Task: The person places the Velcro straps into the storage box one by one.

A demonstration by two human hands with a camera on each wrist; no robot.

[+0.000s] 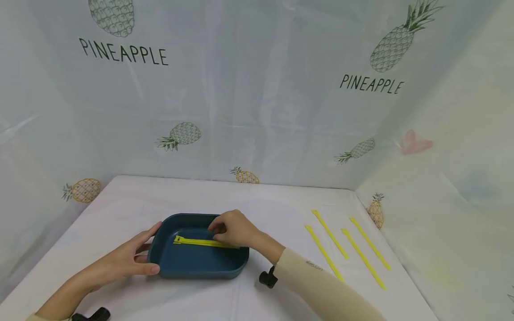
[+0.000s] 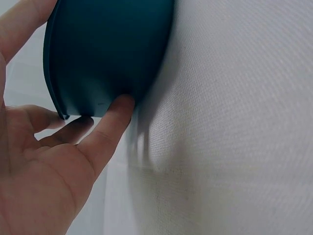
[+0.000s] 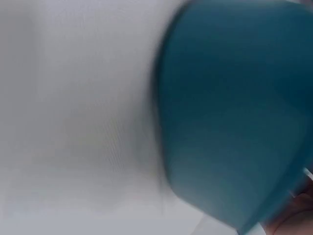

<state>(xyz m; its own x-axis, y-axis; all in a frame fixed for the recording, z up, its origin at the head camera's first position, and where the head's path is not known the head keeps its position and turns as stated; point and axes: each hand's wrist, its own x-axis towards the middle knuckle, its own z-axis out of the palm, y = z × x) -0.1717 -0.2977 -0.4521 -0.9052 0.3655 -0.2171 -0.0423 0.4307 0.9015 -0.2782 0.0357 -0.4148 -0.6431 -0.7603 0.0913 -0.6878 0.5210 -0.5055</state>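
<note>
A dark teal tray (image 1: 192,265) with rounded corners stands on the white cloth, a yellow strap with a slotted head (image 1: 192,241) lying along its floor. My left hand (image 1: 128,258) holds the tray's left end, thumb at the near corner and fingers round the side. In the left wrist view the thumb (image 2: 110,127) presses the tray's outer wall (image 2: 107,58). Reaching over the right end, my right hand (image 1: 237,229) has its fingers bent inside the tray, just above the strap. Whether they pinch it is unclear. The right wrist view shows mostly the tray's blurred outside (image 3: 230,107).
Several more yellow straps (image 1: 330,234) lie apart, slanted side by side, on the cloth right of the tray. A pineapple-printed curtain (image 1: 257,89) hangs behind the table and at both sides. My right forearm (image 1: 321,285) extends between the tray and those straps.
</note>
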